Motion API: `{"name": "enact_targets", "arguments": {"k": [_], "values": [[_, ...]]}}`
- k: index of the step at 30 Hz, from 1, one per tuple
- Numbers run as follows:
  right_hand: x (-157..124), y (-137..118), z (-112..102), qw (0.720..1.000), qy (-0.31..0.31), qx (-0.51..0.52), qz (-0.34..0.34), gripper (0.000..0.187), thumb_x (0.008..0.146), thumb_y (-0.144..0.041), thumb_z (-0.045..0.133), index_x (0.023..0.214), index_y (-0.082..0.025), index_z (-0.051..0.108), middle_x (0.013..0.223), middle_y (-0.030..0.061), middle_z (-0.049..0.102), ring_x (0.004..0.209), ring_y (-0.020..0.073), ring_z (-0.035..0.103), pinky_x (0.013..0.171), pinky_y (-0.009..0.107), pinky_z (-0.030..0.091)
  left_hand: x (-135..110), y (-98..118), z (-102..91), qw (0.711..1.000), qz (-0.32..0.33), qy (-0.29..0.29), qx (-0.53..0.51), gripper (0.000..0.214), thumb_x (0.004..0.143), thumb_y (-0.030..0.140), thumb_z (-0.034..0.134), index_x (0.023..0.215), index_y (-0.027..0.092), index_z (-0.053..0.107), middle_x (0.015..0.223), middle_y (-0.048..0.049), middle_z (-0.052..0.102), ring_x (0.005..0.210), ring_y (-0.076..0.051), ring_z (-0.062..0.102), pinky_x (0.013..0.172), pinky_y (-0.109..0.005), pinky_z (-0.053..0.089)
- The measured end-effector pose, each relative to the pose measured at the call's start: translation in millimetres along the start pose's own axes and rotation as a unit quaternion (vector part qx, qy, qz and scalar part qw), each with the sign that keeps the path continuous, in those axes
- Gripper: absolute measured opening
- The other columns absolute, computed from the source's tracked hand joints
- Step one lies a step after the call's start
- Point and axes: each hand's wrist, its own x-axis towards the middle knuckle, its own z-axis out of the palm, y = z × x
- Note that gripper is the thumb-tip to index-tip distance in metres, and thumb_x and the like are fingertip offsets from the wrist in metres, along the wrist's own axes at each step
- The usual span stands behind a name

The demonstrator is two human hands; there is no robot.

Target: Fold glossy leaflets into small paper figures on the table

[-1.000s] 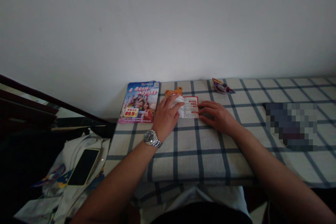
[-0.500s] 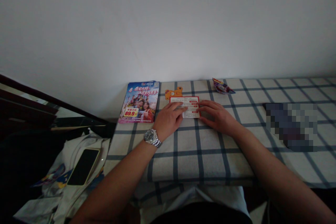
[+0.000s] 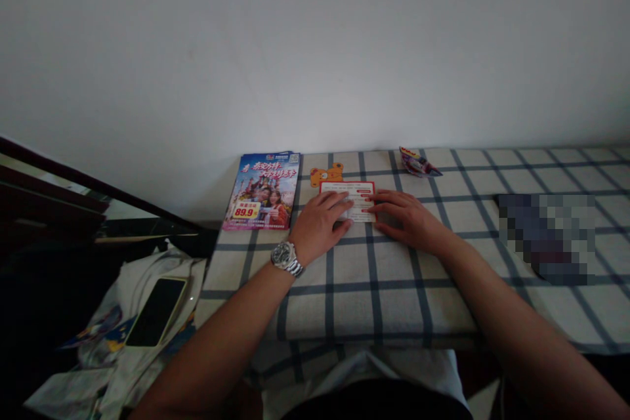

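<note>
Checked cloth (image 3: 344, 302) bears a leaflet (image 3: 361, 203) beneath unclenched left fingers (image 3: 325, 199), touching unclenched right fingers (image 3: 390, 210).

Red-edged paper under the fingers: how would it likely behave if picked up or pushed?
The red-edged paper looks thin, so it would probably flex if lifted by one edge. Small and papery, it is likely light. Lying flat on the checked cloth, it may slide rather than roll.

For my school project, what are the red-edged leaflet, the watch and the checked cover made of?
The red-edged leaflet looks like smooth paper or thin card: it lies flat, with printed lines. The watch seems to be shiny metal, as its silvery links gleam. The checked cover looks like matte woven fabric, falling over the edge; which fibre is unclear.
</note>
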Motion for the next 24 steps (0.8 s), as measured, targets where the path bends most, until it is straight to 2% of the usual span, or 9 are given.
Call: {"name": "enact_targets", "arguments": {"k": [5,11,24], "values": [[1.1,-1.0,-0.2,1.0,0.005,0.005,0.005,0.029,0.099,-0.031,0.066,0.128,-0.028,0.07,0.142,0.0107,0.068,0.136,0.0329,0.06,0.11,0.055,0.053,0.7,0.1,-0.7,1.0,-0.002,-0.007,0.006,0.04,0.1,0.033,0.069,0.138,0.023,0.067,0.15,-0.0057,0.063,0.136,-0.028,0.055,0.121,-0.051,0.046],[-0.4,-1.0,-0.9,1.0,0.005,0.007,0.004,0.034,0.097,-0.031,0.07,0.13,-0.028,0.069,0.144,0.0109,0.067,0.138,0.0344,0.059,0.112,0.058,0.052,0.4,-1.1,-0.4,1.0,0.007,-0.004,0.007,0.043,0.098,0.04,0.071,0.137,0.023,0.066,0.15,-0.0061,0.062,0.135,-0.029,0.056,0.118,-0.052,0.047],[2.1,0.1,-2.3,0.999,0.021,0.038,-0.008,0.033,0.097,-0.029,0.069,0.13,-0.029,0.07,0.144,0.0101,0.067,0.139,0.0328,0.058,0.114,0.057,0.052,0.4,-1.6,0.6,1.0,0.007,0.003,-0.005,0.036,0.101,0.035,0.067,0.136,0.024,0.068,0.149,-0.0054,0.064,0.135,-0.027,0.056,0.119,-0.052,0.046]]}}
